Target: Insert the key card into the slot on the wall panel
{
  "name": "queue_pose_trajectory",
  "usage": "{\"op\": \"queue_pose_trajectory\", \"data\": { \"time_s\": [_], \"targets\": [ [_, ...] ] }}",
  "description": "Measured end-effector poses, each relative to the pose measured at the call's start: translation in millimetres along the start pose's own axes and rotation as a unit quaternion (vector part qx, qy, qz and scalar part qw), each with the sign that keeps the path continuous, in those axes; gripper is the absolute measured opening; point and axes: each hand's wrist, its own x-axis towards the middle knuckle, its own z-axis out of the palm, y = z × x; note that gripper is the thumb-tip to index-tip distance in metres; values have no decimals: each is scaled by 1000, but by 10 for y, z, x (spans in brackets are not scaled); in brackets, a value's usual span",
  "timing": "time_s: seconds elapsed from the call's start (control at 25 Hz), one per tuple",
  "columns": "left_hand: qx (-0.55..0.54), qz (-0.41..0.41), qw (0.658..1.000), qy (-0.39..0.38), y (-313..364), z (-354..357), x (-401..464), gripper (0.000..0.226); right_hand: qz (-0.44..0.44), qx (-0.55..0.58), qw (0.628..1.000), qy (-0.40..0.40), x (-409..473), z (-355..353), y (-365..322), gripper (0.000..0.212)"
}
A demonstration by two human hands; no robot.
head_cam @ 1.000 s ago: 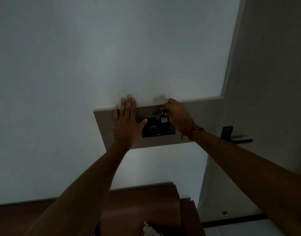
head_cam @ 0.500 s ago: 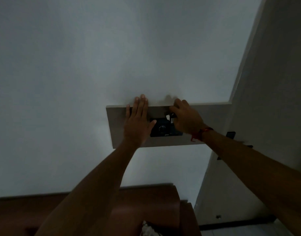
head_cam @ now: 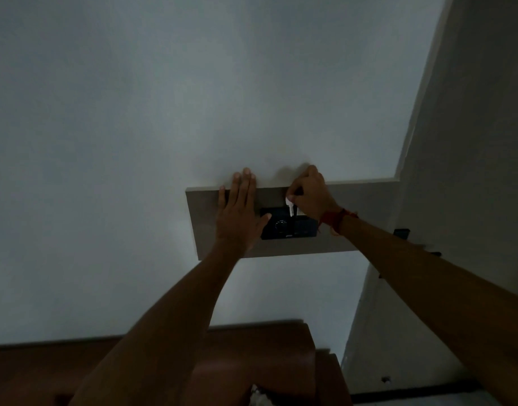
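Note:
A black wall panel [head_cam: 284, 228] with a round dial sits on a grey board [head_cam: 360, 218] fixed to the white wall. My right hand [head_cam: 312, 197] pinches a small whitish key card [head_cam: 290, 205] at the panel's top edge, its lower end against the panel. The slot itself is hidden by my fingers. My left hand [head_cam: 238, 213] lies flat and spread on the grey board just left of the panel, thumb touching the panel's left edge. A red band circles my right wrist.
A dark door handle [head_cam: 403, 233] sticks out of the door at the right, behind my right forearm. A brown wooden cabinet top [head_cam: 266, 347] lies below my arms. The room is dim.
The view has shifted, so the panel sits further right in the frame. My right hand has risen slightly above the panel's top edge with the card. My left hand stays flat on the board.

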Motion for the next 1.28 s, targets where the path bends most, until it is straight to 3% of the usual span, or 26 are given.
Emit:
{"op": "queue_pose_trajectory", "data": {
  "time_s": [0.08, 0.2, 0.48, 0.8, 0.96, 1.28],
  "targets": [
    [3, 1, 1000, 0, 3, -6, -3, 99, 19, 37, 999, -10, 11, -31, 19, 4],
    [2, 1, 1000, 0, 10, -14, -9, 100, -19, 2, 999, -40, -54, -79, 80, 9],
    [3, -4, 1000, 0, 38, -28, -14, 100, -85, -49, 995, 23, -372, -120, 258, 37],
    [10, -11, 999, 35, 51, 77, -9, 103, -79, -143, 986, 41, -332, -11, 79, 19],
    [14, -10, 999, 44, 43, 131, -9, 103, -126, -213, 968, 32, -407, 5, 119, 18],
    [18, -13, 999, 36, 61, 104, -20, 103, -104, -179, 978, 37, -409, 71, 94, 10]
  ]
}}
